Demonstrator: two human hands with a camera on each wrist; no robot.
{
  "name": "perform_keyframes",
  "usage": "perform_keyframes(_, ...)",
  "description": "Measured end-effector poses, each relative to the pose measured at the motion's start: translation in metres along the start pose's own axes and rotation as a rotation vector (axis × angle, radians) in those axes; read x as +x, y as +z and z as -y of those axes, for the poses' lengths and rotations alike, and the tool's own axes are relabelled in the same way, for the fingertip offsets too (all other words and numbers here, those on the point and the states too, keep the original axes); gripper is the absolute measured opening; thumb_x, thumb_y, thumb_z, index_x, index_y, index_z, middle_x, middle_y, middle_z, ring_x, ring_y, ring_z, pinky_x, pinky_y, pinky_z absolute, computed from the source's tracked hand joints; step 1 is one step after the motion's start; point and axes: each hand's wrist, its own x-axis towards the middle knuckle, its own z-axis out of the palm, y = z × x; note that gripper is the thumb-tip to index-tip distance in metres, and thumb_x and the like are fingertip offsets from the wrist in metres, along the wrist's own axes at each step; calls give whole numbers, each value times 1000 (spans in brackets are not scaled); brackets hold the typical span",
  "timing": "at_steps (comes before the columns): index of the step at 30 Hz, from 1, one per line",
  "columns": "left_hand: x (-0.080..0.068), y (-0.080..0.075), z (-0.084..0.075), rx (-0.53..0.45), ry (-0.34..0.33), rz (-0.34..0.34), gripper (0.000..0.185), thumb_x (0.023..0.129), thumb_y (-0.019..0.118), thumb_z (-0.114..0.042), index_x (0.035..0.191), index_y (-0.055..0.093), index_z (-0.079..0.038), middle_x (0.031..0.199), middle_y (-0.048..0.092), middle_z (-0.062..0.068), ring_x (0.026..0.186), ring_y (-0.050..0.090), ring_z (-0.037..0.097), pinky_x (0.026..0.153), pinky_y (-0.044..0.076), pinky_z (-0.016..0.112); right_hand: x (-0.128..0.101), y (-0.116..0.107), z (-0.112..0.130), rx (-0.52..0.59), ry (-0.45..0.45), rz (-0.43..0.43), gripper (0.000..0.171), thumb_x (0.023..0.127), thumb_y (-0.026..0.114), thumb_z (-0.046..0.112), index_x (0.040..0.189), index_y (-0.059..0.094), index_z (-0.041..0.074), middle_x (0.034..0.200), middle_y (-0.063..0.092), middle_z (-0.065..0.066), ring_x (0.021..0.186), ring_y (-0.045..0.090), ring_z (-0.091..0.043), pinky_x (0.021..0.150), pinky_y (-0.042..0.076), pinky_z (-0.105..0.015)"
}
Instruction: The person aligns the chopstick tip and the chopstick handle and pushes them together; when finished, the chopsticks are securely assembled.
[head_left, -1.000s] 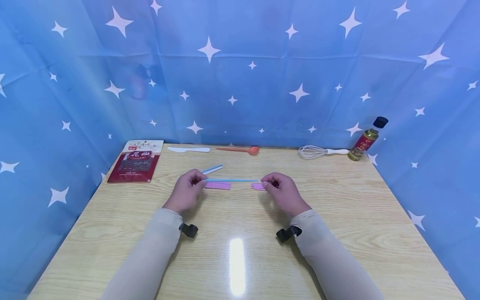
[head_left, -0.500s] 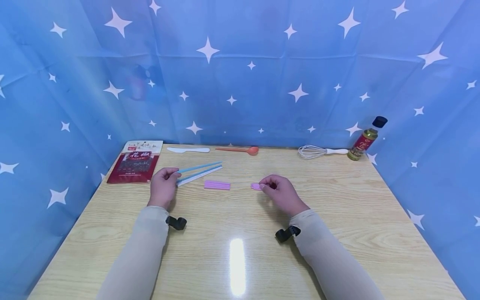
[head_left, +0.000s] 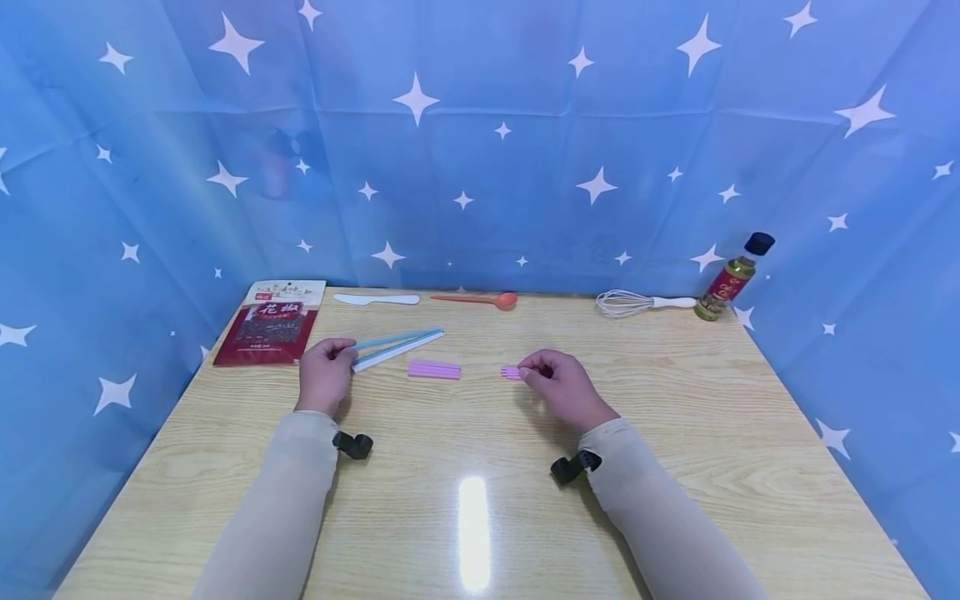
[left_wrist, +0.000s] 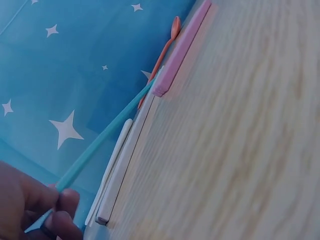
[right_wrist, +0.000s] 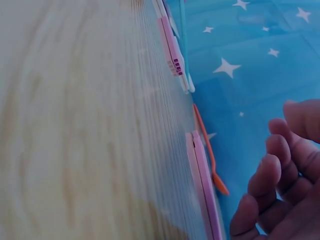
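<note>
My left hand (head_left: 326,375) pinches one end of a thin light-blue stick (left_wrist: 105,132) between thumb and fingers. The stick slants up to the right, its far end over a long white-and-blue piece (head_left: 397,351) lying on the table. In the left wrist view, a gap shows between the held end and that piece. My right hand (head_left: 566,387) hovers with loosely curled fingers and holds nothing, as the right wrist view shows. Just beside its fingertips lies a pink slotted piece (head_left: 511,372), partly hidden by the hand. Another pink ridged piece (head_left: 434,370) lies between the hands.
Along the back of the table lie a white knife (head_left: 377,299), an orange spoon (head_left: 507,302) and a whisk (head_left: 630,303). An oil bottle (head_left: 726,289) stands at the back right. A red spice packet (head_left: 268,325) lies left of my left hand. A blue starry curtain (head_left: 480,142) surrounds the table.
The left hand has carried the light-blue stick leftward from between both hands to the white-and-blue piece, then lowered its far end slightly. The right hand has let go and barely moved.
</note>
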Motion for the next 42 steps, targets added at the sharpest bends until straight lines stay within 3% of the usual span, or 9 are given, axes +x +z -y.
perform_keyframes(9, -3, -2, -3, 155, -24, 68, 41, 109, 48, -17, 145, 59, -1, 135, 59, 22, 126, 54, 36, 108, 43, 51, 2, -4, -7, -21, 41, -3, 17, 105, 66, 21, 110, 75, 8, 93, 66, -6, 80, 54, -24, 71, 47, -34)
perform_keyframes(18, -5, -1, -6, 181, -78, 103, 48, 109, 49, -22, 152, 51, -2, 147, 53, 22, 138, 49, 39, 116, 40, 55, 3, -14, -13, -122, 188, -2, 19, 104, 65, 24, 112, 72, 8, 95, 64, -7, 78, 55, -21, 72, 47, -35)
perform_keyframes(21, -6, 0, -7, 184, -44, 113, 48, 109, 49, -23, 152, 52, -4, 149, 53, 21, 138, 49, 39, 115, 40, 56, 3, -17, -12, -157, 210, 20, 21, 105, 65, 25, 115, 72, 8, 92, 63, -7, 76, 54, -22, 69, 46, -35)
perform_keyframes(24, -7, 4, -8, 200, 47, 157, 43, 110, 49, -22, 148, 56, -5, 142, 56, 20, 126, 55, 37, 106, 46, 53, 2, -19, -11, -183, 209, 36, 20, 104, 66, 24, 117, 72, 10, 93, 62, -7, 76, 53, -22, 69, 45, -35)
perform_keyframes(29, -17, 16, -16, 252, 218, 316, 33, 111, 52, -21, 136, 66, -6, 112, 62, 14, 92, 56, 28, 80, 48, 41, 2, -19, -12, -204, 199, 75, 18, 104, 67, 22, 117, 74, 13, 104, 66, -8, 84, 55, -22, 74, 46, -36)
perform_keyframes(32, -25, 24, -20, 301, 246, 412, 29, 111, 53, -23, 132, 69, -11, 102, 62, 9, 84, 53, 24, 74, 47, 37, 3, -19, -13, -209, 198, 81, 17, 104, 67, 21, 117, 76, 14, 109, 67, -8, 89, 56, -23, 77, 46, -36)
perform_keyframes(39, -38, 33, -25, 443, 260, 524, 28, 110, 55, -22, 131, 71, -14, 135, 67, 10, 112, 61, 25, 98, 50, 47, 3, -17, -12, -215, 206, 92, 17, 103, 67, 21, 115, 75, 11, 107, 68, -8, 89, 56, -23, 77, 46, -35)
perform_keyframes(42, -39, 34, -25, 458, 260, 535, 29, 109, 55, -21, 133, 71, -13, 134, 67, 12, 111, 61, 25, 98, 51, 49, 3, -16, -12, -218, 213, 91, 17, 103, 68, 21, 114, 75, 10, 104, 67, -7, 89, 56, -22, 77, 46, -35)
